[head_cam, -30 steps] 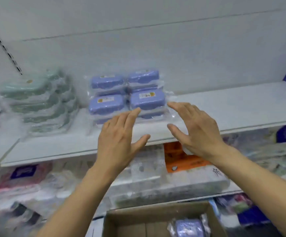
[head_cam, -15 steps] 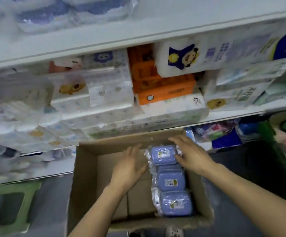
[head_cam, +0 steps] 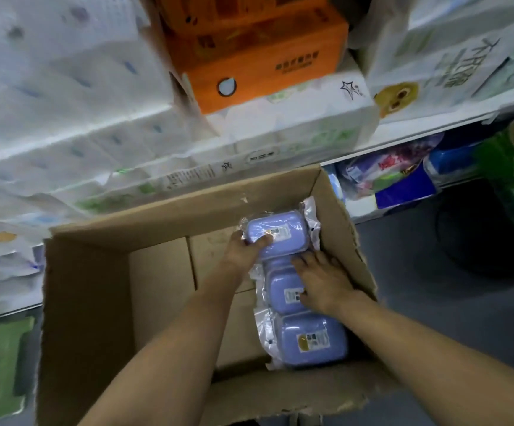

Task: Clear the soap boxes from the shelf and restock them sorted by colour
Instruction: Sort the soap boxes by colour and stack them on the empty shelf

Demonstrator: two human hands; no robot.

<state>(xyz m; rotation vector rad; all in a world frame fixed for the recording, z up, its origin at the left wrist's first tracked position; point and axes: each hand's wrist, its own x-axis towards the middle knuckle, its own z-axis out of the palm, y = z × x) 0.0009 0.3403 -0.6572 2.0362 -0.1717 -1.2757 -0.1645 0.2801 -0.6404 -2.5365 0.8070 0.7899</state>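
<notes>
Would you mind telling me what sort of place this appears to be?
Probably a shop aisle or stockroom: white shelving packed with wrapped tissue packs and orange cartons, and a cardboard box of purple soap boxes.

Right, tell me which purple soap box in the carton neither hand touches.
The nearest purple soap box, at the row's near end. The left hand grips the farthest; the right hand rests on the middle one.

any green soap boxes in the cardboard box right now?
No, the cardboard box holds only purple soap boxes in clear wrap, lined along its right side, with the left hand gripping the farthest one.
</notes>
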